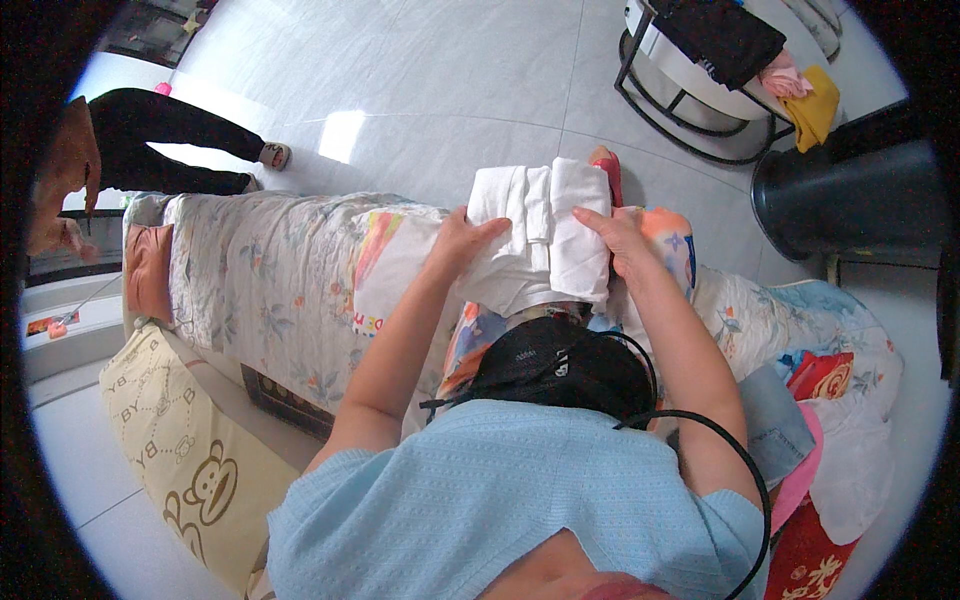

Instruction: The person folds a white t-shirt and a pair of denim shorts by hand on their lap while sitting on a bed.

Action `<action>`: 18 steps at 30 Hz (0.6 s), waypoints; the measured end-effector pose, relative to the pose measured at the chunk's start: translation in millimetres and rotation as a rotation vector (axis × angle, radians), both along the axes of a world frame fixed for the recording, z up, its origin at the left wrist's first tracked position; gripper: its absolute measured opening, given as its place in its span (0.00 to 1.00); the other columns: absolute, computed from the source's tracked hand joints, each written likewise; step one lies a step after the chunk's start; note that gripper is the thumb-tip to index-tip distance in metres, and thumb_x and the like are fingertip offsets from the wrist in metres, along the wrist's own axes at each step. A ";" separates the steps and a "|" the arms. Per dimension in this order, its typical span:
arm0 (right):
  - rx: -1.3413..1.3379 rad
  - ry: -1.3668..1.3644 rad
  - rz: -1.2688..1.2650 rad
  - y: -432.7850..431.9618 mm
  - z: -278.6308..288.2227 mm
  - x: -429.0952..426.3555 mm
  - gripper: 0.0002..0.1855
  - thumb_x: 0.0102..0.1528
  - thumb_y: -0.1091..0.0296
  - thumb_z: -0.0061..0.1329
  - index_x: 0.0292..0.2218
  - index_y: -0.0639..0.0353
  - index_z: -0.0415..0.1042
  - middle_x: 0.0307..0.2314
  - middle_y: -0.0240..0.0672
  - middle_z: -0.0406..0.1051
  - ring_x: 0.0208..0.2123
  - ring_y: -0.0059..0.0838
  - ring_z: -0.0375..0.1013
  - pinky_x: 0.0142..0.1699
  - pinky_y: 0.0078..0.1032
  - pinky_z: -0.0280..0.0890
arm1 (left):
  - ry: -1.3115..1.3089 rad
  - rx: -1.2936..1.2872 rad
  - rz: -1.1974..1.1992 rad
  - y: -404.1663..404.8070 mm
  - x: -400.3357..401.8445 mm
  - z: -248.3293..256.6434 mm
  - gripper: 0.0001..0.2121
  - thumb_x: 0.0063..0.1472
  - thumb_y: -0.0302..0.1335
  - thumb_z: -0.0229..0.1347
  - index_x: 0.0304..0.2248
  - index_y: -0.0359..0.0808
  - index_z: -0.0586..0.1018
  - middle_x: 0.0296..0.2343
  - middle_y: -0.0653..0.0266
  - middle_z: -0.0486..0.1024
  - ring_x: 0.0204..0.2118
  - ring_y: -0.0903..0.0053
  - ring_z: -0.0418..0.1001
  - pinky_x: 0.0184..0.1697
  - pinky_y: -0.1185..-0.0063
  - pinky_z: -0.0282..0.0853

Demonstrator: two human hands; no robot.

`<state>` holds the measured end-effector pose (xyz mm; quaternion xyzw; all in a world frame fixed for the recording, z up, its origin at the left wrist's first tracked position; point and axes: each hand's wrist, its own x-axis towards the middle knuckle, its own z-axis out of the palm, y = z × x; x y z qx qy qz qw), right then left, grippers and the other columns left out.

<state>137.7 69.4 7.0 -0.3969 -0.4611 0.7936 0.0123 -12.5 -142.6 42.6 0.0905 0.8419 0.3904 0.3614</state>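
Note:
A white cloth garment, folded into layers, lies across my lap in the middle of the view. My left hand grips its left side, the thumb on top and the fingers hidden beneath. On the other side, my right hand holds the right folded part, its thumb resting on the cloth. A narrow folded strip runs between the two hands. Under the garment, patterned fabric in orange, white and blue covers my legs. A black mesh bag or cap with cords sits against my front.
I sit on a sofa with a floral cover. Jeans and red cloth lie at right. A table bears clothes beside a black cylindrical bin. A person in black trousers stands at far left.

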 end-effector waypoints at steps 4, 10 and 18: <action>0.118 0.085 -0.014 4.2 1.6 -6.1 0.28 0.47 0.66 0.58 0.46 0.69 0.65 0.38 0.41 0.72 0.37 0.31 0.73 0.42 0.28 0.69 | 0.210 0.067 0.010 12.1 7.0 21.2 0.31 0.46 0.41 0.63 0.43 0.24 0.70 0.34 0.48 0.76 0.35 0.66 0.75 0.39 0.74 0.70; -0.030 0.153 -0.086 7.3 42.1 -5.4 0.30 0.49 0.64 0.54 0.49 0.70 0.61 0.41 0.43 0.69 0.42 0.34 0.71 0.49 0.30 0.66 | -0.082 0.359 0.116 17.0 -2.5 43.0 0.24 0.50 0.34 0.60 0.43 0.27 0.70 0.35 0.52 0.75 0.36 0.69 0.75 0.39 0.74 0.70; -0.205 0.201 0.041 32.4 39.0 25.1 0.30 0.49 0.62 0.54 0.51 0.66 0.61 0.42 0.41 0.69 0.44 0.34 0.69 0.50 0.33 0.65 | -0.633 0.613 0.142 -5.2 -2.5 45.5 0.23 0.56 0.31 0.56 0.48 0.27 0.67 0.39 0.56 0.74 0.40 0.71 0.74 0.45 0.74 0.69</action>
